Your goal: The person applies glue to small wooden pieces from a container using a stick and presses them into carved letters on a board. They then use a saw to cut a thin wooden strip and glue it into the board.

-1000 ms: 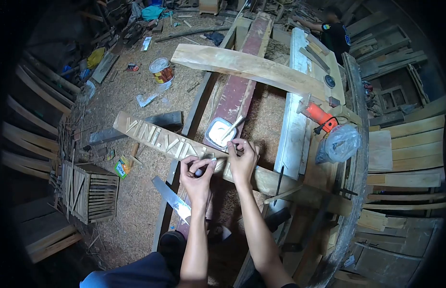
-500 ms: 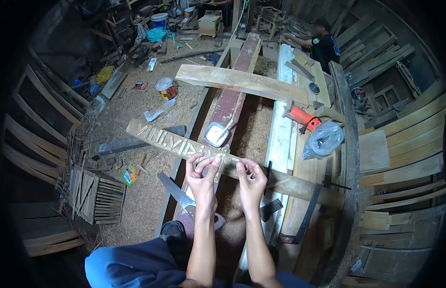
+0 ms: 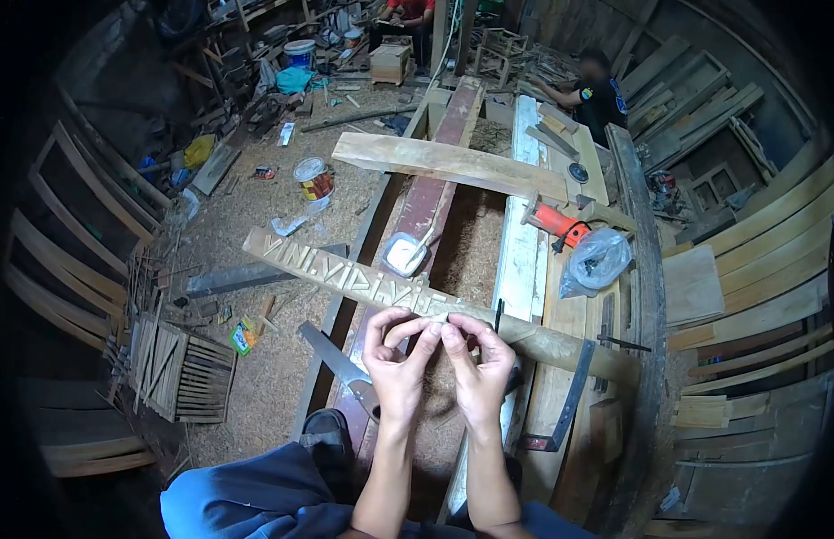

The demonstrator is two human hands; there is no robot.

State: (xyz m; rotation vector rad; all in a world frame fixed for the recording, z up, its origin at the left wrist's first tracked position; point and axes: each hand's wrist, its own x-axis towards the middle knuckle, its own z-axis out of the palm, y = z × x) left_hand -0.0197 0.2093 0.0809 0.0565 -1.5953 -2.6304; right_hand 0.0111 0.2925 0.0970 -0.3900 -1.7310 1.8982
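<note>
A long wooden plank [image 3: 560,349] lies across the bench, with raised wooden letters [image 3: 320,268] on its left part. In front of it my left hand [image 3: 402,355] and my right hand [image 3: 472,357] meet at the fingertips. Both are closed in a pinch around something too small to make out. Behind the plank sits a tub of white paste [image 3: 405,254] with a stick resting in it. A handsaw [image 3: 338,363] lies to the left of my left hand.
A second thick board [image 3: 453,163] crosses the bench farther back. At right are a red power tool [image 3: 558,225], a plastic bag [image 3: 598,260] and a black metal square [image 3: 574,395]. One person [image 3: 601,94] sits at the back right, another [image 3: 406,22] at the back.
My hands have come together at the fingertips and moved slightly down, closer to me. More letters on the plank now show. The view has shifted slightly, and more of the person at the back shows.
</note>
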